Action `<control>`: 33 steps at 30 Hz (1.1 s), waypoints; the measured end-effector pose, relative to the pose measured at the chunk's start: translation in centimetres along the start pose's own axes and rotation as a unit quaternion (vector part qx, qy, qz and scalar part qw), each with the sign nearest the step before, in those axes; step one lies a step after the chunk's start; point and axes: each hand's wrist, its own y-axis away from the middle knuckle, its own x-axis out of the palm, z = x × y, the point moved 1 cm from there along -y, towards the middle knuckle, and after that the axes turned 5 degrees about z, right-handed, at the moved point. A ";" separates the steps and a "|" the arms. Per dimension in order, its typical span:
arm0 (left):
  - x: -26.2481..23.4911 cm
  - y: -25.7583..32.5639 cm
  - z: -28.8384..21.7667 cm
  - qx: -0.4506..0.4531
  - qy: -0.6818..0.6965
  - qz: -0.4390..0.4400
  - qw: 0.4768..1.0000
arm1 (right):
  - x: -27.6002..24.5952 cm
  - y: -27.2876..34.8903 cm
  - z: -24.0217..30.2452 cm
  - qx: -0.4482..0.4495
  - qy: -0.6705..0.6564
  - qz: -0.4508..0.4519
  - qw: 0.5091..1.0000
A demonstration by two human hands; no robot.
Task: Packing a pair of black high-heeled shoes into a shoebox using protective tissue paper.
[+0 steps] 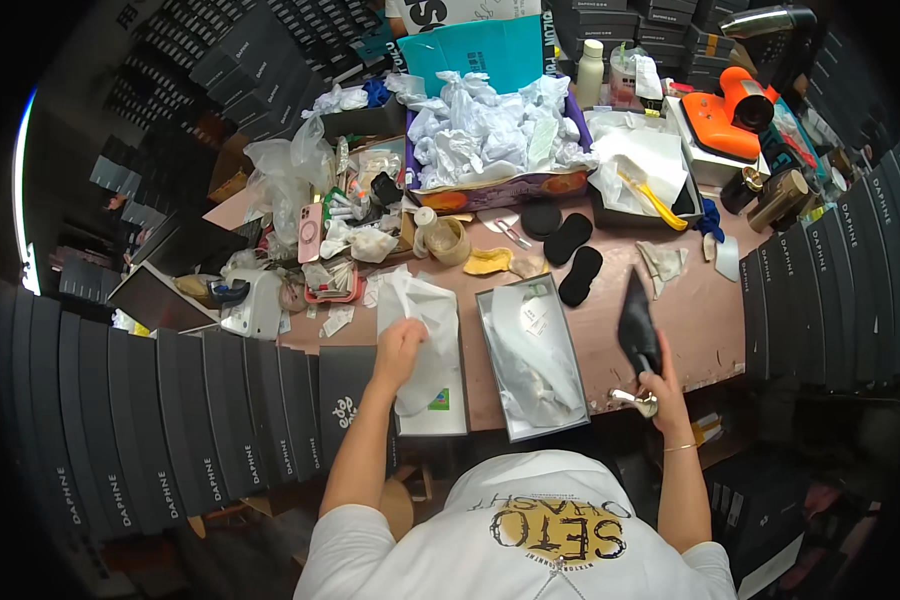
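Observation:
My left hand (400,352) is closed on a sheet of white tissue paper (425,312), which lies over a shallow grey box part (460,400) bearing a small green label. To its right stands an open grey shoebox (502,385) lined with white paper, with a pale wrapped bundle inside. My right hand (665,390) grips a dark, pointed shoe (637,325), its toe tilted up and away from me. A shiny metallic piece (635,402) shows beside that hand; whether it belongs to the shoe I cannot tell.
Dark shoeboxes (230,400) line the left, and more (820,290) stand on the right. Behind the work area sits a purple box (500,188) heaped with crumpled paper. Black pads (568,238), a jar (448,243), a pink phone (311,232) and an orange device (720,130) clutter the table.

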 end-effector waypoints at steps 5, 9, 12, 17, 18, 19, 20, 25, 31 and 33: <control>2.7 9.1 -8.1 -0.039 -0.235 -0.011 0.971 | 8.2 2.1 4.8 0.140 -0.036 0.357 0.923; 4.2 16.3 -10.5 0.035 -0.266 0.002 0.963 | 12.1 3.4 1.6 0.267 -0.084 0.464 0.840; 4.0 20.4 -13.8 0.070 -0.230 -0.012 0.971 | 14.3 3.8 -4.1 0.252 -0.129 0.456 0.844; 3.4 25.6 -11.2 0.133 -0.318 0.002 0.939 | 15.2 9.1 -8.2 0.176 -0.220 0.335 0.899; 3.7 26.4 -11.1 0.152 -0.300 0.027 0.941 | 14.3 10.6 -8.6 0.174 -0.258 0.356 0.881; 4.0 27.3 -11.4 0.167 -0.279 0.046 0.944 | 13.3 12.2 -8.7 0.191 -0.261 0.380 0.867; 4.3 28.2 -12.0 0.180 -0.259 0.065 0.947 | 12.5 14.0 -9.3 0.210 -0.265 0.404 0.850; 5.7 33.2 -15.3 0.205 -0.195 0.173 0.943 | 13.1 20.4 -12.6 0.211 -0.379 0.315 0.844; 7.7 37.3 -16.7 0.249 -0.225 0.162 0.928 | 15.0 25.1 -14.9 -0.078 -0.045 0.150 0.985; 8.5 38.3 -17.9 0.247 -0.224 0.163 0.928 | 12.7 26.2 -14.2 -0.028 0.048 0.133 0.990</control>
